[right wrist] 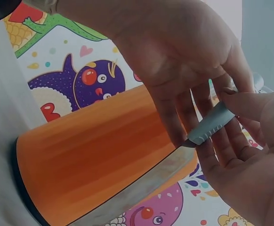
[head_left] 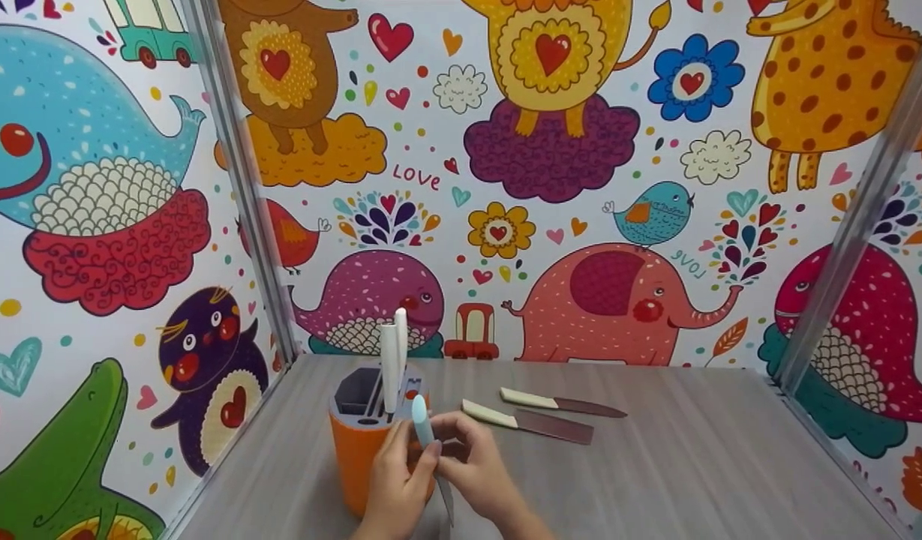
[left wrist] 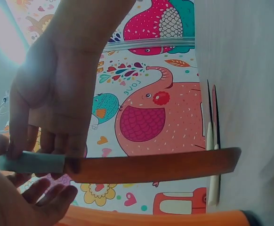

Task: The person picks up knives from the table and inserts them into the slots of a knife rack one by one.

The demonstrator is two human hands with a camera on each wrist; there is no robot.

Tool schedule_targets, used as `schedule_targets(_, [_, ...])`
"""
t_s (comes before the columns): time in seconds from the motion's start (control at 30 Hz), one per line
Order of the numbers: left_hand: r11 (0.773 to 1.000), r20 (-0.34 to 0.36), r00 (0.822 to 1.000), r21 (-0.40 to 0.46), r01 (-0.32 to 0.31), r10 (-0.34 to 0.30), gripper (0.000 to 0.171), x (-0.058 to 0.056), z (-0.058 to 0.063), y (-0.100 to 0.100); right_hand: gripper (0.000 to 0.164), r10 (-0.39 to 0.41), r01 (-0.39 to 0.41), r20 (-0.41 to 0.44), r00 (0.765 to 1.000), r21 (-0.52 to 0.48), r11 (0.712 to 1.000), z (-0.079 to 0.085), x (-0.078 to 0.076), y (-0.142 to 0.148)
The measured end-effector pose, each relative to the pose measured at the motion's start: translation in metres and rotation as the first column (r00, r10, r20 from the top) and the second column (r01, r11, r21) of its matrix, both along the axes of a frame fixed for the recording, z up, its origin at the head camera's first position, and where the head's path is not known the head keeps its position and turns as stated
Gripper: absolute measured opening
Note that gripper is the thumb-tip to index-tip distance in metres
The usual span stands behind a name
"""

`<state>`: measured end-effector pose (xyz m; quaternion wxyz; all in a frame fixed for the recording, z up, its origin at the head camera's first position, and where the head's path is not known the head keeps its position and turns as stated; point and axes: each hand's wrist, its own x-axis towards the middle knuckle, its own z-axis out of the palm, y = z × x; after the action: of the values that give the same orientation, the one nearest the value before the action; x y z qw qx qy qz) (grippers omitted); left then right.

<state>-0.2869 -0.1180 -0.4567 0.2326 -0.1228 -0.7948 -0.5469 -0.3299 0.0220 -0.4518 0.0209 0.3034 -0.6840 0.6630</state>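
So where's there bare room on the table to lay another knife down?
The widest bare tabletop runs from the cleaver and pointed knife rightward to the right wall. A narrower bare strip lies between the orange knife block and left wall. It's crowded at the block's front right, where the hands meet at a blue-handled knife.

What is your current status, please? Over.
Left hand pinching pale-blue knife handle. Right hand beside it, grip unclear. Blade pointing down. Close by: orange knife block.

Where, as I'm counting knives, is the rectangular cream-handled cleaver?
In the head view, the cleaver lies right of the orange cylindrical holder, in front of the slim cream-handled knife.
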Motion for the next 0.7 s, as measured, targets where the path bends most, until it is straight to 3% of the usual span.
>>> schedule_targets(0.13, [1.0,-0.012,1.0,0.02,-0.008,0.008,0.038,-0.001,-0.001,0.002,0.028,-0.03,0.031,0.01,0.999,-0.036,0.999,-0.002,0.001,-0.004])
schedule_targets(0.27, [0.998,-0.047,0.997,0.02,-0.068,0.068,0.036,-0.001,-0.003,0.004,0.027,-0.091,0.092,0.007,0.996,-0.087,0.992,-0.006,0.003,-0.011])
schedule_targets(0.43, [0.992,-0.041,0.991,0.01,-0.124,0.124,0.035,0.001,-0.002,0.004,0.028,-0.146,0.147,0.011,0.989,-0.143,0.979,-0.008,0.006,-0.016])
schedule_targets(0.6, [0.99,-0.024,0.99,0.005,-0.138,0.138,0.036,0.003,0.002,0.005,0.028,-0.129,0.132,0.026,0.991,-0.205,0.97,-0.013,0.003,-0.014])
schedule_targets(0.7, [0.99,-0.027,0.99,0.038,-0.139,0.14,0.035,0.004,0.005,0.004,0.029,-0.113,0.126,0.06,0.992,-0.292,0.948,-0.023,-0.005,-0.013])
